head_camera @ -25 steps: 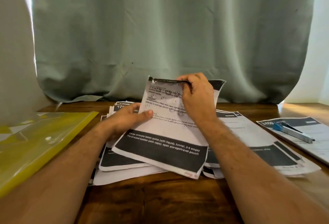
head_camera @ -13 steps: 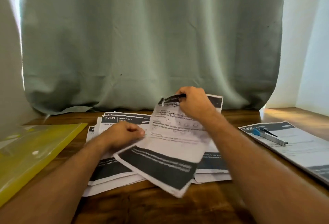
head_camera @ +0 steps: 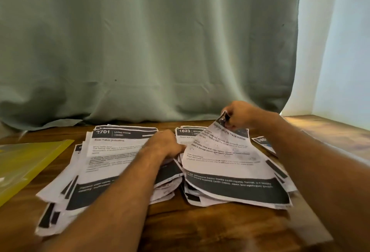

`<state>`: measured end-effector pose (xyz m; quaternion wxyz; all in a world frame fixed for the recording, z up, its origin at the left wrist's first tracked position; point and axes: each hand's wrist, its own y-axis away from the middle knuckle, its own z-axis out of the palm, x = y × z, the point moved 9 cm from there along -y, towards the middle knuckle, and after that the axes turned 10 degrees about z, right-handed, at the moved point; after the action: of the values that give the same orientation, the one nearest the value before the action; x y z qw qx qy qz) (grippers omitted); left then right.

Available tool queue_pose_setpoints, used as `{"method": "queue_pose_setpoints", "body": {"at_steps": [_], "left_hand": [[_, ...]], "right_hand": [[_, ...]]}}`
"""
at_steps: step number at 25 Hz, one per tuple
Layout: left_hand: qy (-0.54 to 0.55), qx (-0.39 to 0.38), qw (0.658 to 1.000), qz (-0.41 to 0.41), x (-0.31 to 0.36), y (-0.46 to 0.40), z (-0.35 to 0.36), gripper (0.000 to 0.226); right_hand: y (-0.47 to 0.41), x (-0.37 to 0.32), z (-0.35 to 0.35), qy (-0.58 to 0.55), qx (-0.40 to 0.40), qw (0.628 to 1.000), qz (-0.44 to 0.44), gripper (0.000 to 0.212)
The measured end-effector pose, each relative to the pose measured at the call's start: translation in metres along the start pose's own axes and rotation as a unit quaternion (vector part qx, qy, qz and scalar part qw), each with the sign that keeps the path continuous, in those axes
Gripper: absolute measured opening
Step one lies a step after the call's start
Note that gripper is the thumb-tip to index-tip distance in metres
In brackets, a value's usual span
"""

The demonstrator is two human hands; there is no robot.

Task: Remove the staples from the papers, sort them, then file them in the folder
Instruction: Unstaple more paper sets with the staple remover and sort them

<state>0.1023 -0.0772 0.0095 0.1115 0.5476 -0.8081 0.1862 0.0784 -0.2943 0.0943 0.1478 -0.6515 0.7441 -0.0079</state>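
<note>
Two untidy piles of printed sheets lie on the wooden table. The left pile [head_camera: 112,163] has a sheet headed 2701 on top. The right pile [head_camera: 236,187] carries a sheet about travel bottles [head_camera: 222,161], its top corner lifted and curled. My right hand [head_camera: 240,114] pinches that lifted top corner. My left hand [head_camera: 164,145] rests between the two piles with fingers curled at the left edge of the same sheet; whether it grips the sheet is unclear. A yellow plastic folder [head_camera: 30,161] lies at the left edge.
A grey-green curtain [head_camera: 150,51] hangs right behind the table. Another printed sheet [head_camera: 262,141] peeks out behind my right forearm. Bare wood [head_camera: 200,227] shows in front of the piles, near the table's front edge.
The view has shifted right and closer. My right hand carried the sheet rightward and down onto the right pile. My left hand moved along its left edge. The stapler on the right is out of sight.
</note>
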Motion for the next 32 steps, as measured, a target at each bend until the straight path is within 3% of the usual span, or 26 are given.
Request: {"method": "queue_pose_setpoints", "body": {"at_steps": [4,9,13,19,23,28,30,32], "left_hand": [[-0.038,0.025,0.999,-0.021,-0.006,0.003,0.005,0.046],[0.013,0.031,0.999,-0.009,-0.002,0.004,0.004,0.051],[0.033,0.089,0.995,0.031,0.011,0.0,-0.001,0.052],[0.06,0.029,0.998,0.019,0.01,-0.009,0.014,0.074],[0.082,0.037,0.996,0.011,0.007,-0.009,0.013,0.067],[0.111,0.094,0.989,0.023,0.007,-0.011,0.004,0.059],[0.127,0.14,0.982,0.01,0.001,-0.008,-0.004,0.057],[0.162,0.189,0.968,0.014,0.0,-0.004,-0.013,0.029]], "right_hand": [[-0.003,0.002,-0.008,0.025,0.057,0.998,-0.027,0.019],[-0.002,-0.003,-0.01,-0.18,0.158,0.971,-0.021,0.026],[0.011,-0.007,0.027,-0.232,0.169,0.958,0.0,0.022],[0.012,-0.002,0.006,-0.264,0.203,0.942,-0.028,0.012],[0.012,0.031,-0.001,-0.361,0.218,0.907,0.0,0.026],[0.011,0.042,0.001,-0.463,0.193,0.865,0.01,0.026],[0.011,0.035,0.004,-0.452,0.184,0.873,0.004,0.028],[0.015,0.028,0.004,-0.42,0.191,0.887,0.0,0.028]]}}
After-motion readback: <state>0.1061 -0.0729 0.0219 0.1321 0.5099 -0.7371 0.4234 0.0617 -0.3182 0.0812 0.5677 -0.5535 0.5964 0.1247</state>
